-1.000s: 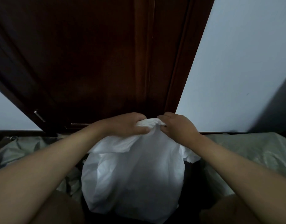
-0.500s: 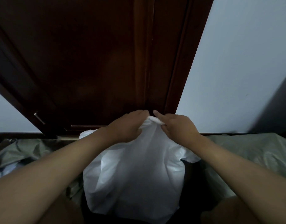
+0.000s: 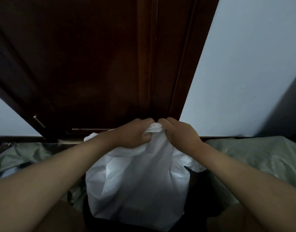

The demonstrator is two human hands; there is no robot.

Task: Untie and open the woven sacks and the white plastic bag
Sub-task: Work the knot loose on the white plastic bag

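A full white plastic bag [image 3: 137, 186] stands between my knees, its top gathered into a bunch. My left hand [image 3: 133, 133] grips the left side of that bunched top with curled fingers. My right hand [image 3: 179, 133] pinches the right side of it, fingertips almost touching the left hand. A pale green woven sack [image 3: 254, 158] lies to the right of the bag, and another greenish sack [image 3: 18, 158] lies crumpled to the left. The bag's knot is hidden under my fingers.
A dark brown wooden door [image 3: 97, 64] with its frame rises straight ahead, a metal handle [image 3: 39, 121] low on its left. A pale wall [image 3: 252, 67] fills the right side. My knees show at the bottom corners.
Both hands have lifted the bunched top of the white bag higher and farther from me, and have closed in tighter against each other.
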